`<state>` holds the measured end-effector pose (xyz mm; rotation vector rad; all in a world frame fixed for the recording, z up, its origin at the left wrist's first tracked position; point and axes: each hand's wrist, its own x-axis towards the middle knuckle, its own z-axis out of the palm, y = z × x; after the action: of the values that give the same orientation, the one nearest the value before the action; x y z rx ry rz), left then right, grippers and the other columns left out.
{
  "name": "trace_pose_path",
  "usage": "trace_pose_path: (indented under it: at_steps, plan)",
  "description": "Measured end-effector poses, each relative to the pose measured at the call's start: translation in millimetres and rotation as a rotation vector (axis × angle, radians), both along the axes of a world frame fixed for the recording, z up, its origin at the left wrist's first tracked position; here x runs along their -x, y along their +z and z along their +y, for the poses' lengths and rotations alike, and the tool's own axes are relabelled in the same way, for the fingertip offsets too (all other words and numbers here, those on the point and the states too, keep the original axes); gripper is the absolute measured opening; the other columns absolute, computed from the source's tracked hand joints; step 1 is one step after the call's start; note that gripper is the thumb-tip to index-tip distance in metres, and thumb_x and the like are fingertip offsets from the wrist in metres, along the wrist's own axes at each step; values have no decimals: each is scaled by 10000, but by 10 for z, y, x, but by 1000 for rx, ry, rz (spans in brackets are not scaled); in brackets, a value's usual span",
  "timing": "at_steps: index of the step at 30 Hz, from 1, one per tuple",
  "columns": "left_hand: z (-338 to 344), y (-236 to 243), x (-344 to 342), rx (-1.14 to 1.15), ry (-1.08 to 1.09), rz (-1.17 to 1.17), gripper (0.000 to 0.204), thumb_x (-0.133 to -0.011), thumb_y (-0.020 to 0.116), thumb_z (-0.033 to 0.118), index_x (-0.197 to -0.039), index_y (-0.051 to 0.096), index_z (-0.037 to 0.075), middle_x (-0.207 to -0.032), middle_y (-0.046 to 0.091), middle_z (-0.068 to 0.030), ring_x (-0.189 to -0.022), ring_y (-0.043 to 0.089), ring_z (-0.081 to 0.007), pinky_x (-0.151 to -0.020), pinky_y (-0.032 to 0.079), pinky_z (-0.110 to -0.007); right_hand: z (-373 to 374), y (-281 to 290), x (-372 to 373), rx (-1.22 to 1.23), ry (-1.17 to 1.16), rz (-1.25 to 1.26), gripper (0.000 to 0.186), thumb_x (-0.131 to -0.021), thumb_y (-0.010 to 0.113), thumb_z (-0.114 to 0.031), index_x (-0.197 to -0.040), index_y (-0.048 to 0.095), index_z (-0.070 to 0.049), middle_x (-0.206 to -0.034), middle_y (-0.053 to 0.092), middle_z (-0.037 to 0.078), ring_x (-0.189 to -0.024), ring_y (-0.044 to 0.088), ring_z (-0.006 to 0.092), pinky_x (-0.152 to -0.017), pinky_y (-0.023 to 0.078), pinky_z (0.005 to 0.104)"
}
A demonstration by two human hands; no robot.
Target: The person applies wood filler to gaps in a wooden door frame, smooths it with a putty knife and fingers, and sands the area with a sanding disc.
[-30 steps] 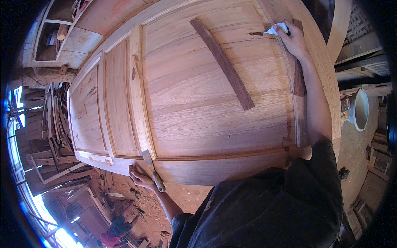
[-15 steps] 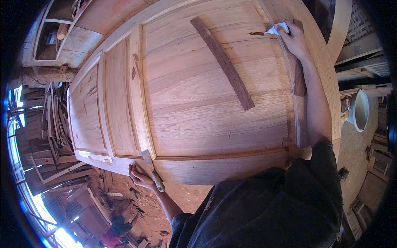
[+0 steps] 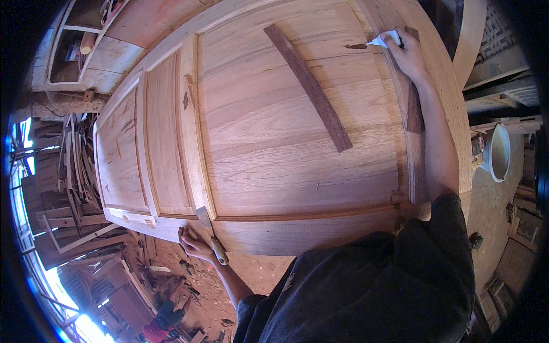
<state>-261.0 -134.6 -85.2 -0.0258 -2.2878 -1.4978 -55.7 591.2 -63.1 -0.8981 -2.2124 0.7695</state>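
A white glue-type squeeze bottle (image 3: 390, 38) with a thin nozzle is gripped in my right hand (image 3: 407, 54), over the far right of a panelled wooden door (image 3: 274, 166). Its tip points left at a dark, elongated patch (image 3: 355, 46) in the panel. My left hand (image 3: 196, 247) is at the door's near edge, fingers curled around something small and brown that I cannot make out. Beside it a putty knife (image 3: 218, 250) lies across the edge, its handle jutting out above my wrist. A dark wood strip (image 3: 309, 86) rests diagonally on the large panel.
Another dark strip (image 3: 413, 103) lies along the door's right side, partly under my right forearm. A white bucket (image 3: 499, 153) stands on the floor at the right. Stacked timber offcuts (image 3: 71, 166) fill the left, and a wooden shelf unit (image 3: 80, 28) stands at the far left.
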Motion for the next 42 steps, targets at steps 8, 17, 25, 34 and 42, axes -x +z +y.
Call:
trace_pose_path:
  at_steps: [8,17,25,34,42]
  plan:
    - [-34,-4,12,29,-13,6,523,-1065,438,339,-1293,531,-122,-1226,602,-228,-1119,601,-303,-976,505,-400,-2,6,10,27,-10,-27,386,-950,642,-372,-1048,669,1,-920,699,158,-844,649,231,-786,503,351]
    - [-25,-26,2,-77,-13,4,502,-1060,456,330,-1295,538,-105,-1245,595,-208,-1107,604,-297,-964,516,-393,-19,34,17,25,-14,-60,374,-965,636,-351,-1043,657,14,-919,695,155,-837,645,209,-781,501,337]
    - [-51,-53,29,-25,0,18,508,-1060,449,333,-1273,552,-117,-1248,596,-218,-1119,603,-310,-982,510,-416,1,24,-1,16,-11,-38,460,-918,646,-437,-1079,682,-7,-982,700,239,-920,682,366,-812,515,423]
    - [-63,-28,17,80,30,23,525,-1062,437,347,-1244,580,-124,-1230,615,-227,-1093,617,-306,-981,496,-403,-4,32,-1,15,-12,-48,414,-934,642,-399,-1055,672,-4,-943,698,195,-877,668,301,-790,512,388]
    - [-6,-16,10,20,35,7,510,-1065,433,335,-1265,568,-115,-1222,621,-221,-1096,613,-301,-979,496,-404,-18,24,4,24,-16,-30,350,-960,644,-336,-1037,657,5,-908,684,135,-832,625,192,-783,493,330]
